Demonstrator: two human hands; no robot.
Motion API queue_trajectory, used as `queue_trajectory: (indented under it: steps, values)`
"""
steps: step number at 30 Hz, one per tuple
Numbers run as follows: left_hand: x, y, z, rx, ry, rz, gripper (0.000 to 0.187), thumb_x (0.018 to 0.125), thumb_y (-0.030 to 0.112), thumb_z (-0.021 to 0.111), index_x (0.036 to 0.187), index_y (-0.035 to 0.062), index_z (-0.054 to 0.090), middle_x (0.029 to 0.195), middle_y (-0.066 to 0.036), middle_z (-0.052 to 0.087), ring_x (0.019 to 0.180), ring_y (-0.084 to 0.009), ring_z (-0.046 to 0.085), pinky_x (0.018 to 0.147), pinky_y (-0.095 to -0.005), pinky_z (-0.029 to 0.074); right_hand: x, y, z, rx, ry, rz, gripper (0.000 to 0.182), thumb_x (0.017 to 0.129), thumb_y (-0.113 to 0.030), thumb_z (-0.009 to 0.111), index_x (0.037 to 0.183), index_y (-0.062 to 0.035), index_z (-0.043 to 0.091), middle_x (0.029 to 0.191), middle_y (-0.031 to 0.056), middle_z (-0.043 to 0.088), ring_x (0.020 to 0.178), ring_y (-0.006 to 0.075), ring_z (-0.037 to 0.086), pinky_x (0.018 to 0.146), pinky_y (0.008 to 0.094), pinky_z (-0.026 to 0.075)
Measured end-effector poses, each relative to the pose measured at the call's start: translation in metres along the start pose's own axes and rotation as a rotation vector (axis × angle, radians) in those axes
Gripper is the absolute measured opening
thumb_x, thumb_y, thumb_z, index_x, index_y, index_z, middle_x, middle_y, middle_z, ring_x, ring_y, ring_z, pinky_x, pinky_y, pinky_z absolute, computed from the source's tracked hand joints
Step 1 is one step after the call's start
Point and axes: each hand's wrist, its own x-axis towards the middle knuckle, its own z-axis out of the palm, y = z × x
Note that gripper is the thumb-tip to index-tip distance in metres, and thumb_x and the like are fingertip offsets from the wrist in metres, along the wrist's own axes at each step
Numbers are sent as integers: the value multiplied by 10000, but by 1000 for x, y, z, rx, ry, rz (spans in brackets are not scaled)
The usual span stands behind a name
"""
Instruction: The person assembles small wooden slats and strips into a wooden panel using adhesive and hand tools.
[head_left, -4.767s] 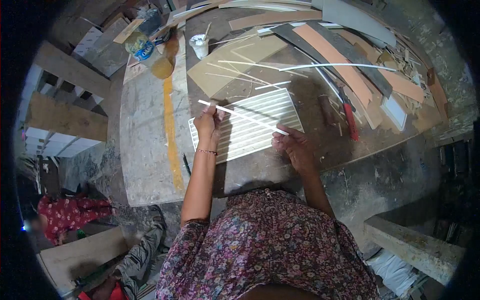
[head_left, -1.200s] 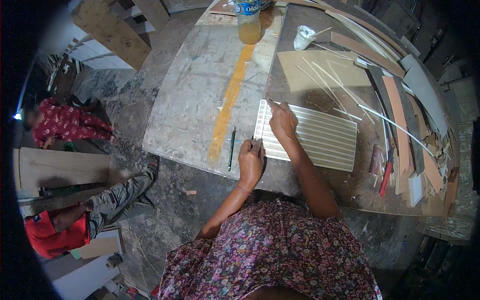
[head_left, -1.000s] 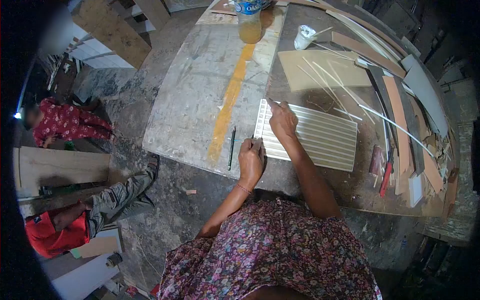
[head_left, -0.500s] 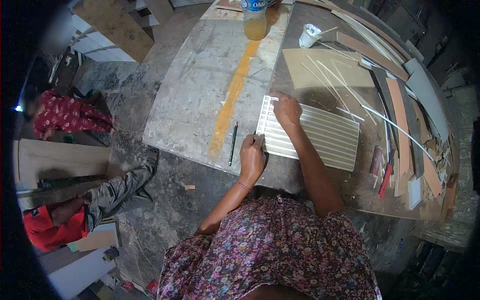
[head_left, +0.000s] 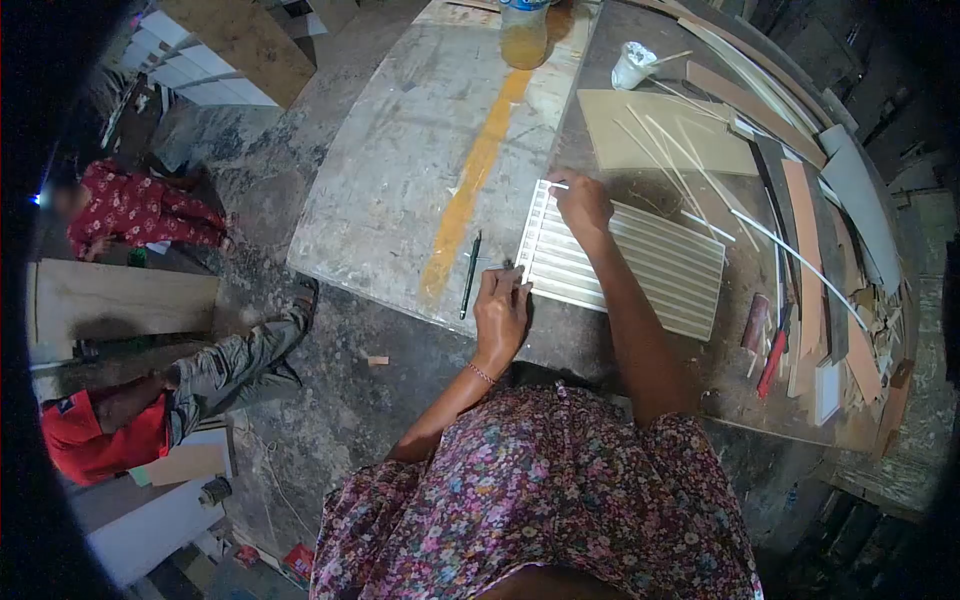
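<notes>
A ribbed white panel (head_left: 665, 262) lies on the worktable (head_left: 375, 190), with a narrow slotted strip (head_left: 533, 232) along its left end. At the near left corner of the panel is my left hand (head_left: 500, 312), its fingers bent and closed around the edge there. My right hand (head_left: 583, 208) is over the far left corner, fingers pinched on a small white piece (head_left: 556, 186). A dark green pen (head_left: 471, 275) rests just left of my left hand.
Beyond the panel are a beige board (head_left: 660, 130) with thin sticks, a white cup (head_left: 633, 65) and a bottle (head_left: 524, 35). A red-handled tool (head_left: 772, 362) and wood strips (head_left: 803, 250) lie right. Two people, one in red (head_left: 105, 440), one in patterned maroon (head_left: 145, 207), are at left.
My right hand has shifted slightly, and a white piece now shows at its fingertips. The fingers of my left hand have moved a little at the corner. The whole view has shifted slightly.
</notes>
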Motion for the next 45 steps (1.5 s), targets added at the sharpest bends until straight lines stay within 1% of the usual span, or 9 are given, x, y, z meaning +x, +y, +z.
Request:
queue_trajectory:
  steps: [11,15,18,23,32,35,38,41,45]
  values:
    - [-14,-14,-4,-169,-6,-291,121,674,54,653,758,-29,625,703,-185,593,609,-303,581,562,-348,449,0,-1,1,-60,26,3,135,709,-223,632,843,-208,640,823,83,628,778,296,597,646,402,466]
    - [-14,-15,-5,-99,-21,-296,130,678,76,654,747,-32,627,693,-196,590,597,-306,578,544,-345,439,0,-1,1,-27,22,-4,150,703,-216,636,852,-197,643,829,95,626,784,306,594,653,410,464]
    - [-12,-11,-9,-61,-49,-304,135,681,91,653,731,-31,627,681,-204,581,595,-309,576,534,-347,432,0,-4,1,-49,18,60,157,698,-211,639,853,-184,643,825,111,623,787,314,590,655,418,459]
    - [-13,-13,-5,-40,-45,-287,119,690,90,635,712,-27,627,669,-213,573,598,-302,581,539,-336,433,-5,-7,-3,-44,49,-10,154,697,-207,640,849,-185,645,811,115,624,777,314,592,650,414,457]
    - [-8,-20,-3,-230,-137,-532,140,687,114,641,739,-16,652,669,-147,628,592,-173,604,566,-276,454,-3,-2,1,-50,62,-17,131,698,-206,640,828,-192,648,802,100,627,765,289,600,656,389,469]
    - [-11,-32,6,-301,-115,-490,138,733,81,625,681,-46,634,581,-25,564,523,-72,482,500,-234,397,-3,0,3,-61,82,-65,132,695,-207,642,825,-192,650,807,97,628,759,286,602,660,385,472]
    - [-10,-35,7,-344,-153,-557,130,729,79,626,682,-42,636,592,-24,576,535,-74,488,507,-237,400,-2,0,3,-54,81,-39,137,691,-203,644,827,-192,651,810,95,628,751,289,600,659,382,472]
    - [-9,-35,8,-284,-120,-503,130,727,77,625,678,-43,633,592,-30,581,524,-75,487,497,-245,401,-1,-1,0,-60,45,-35,135,700,-205,632,833,-198,651,810,89,628,753,291,598,657,380,472]
    - [-5,-23,3,-218,-137,-540,138,718,85,630,668,-43,628,593,-36,585,523,-76,488,494,-249,400,1,-1,0,-68,44,-31,121,728,-210,592,832,-207,654,809,81,628,763,290,596,656,378,471]
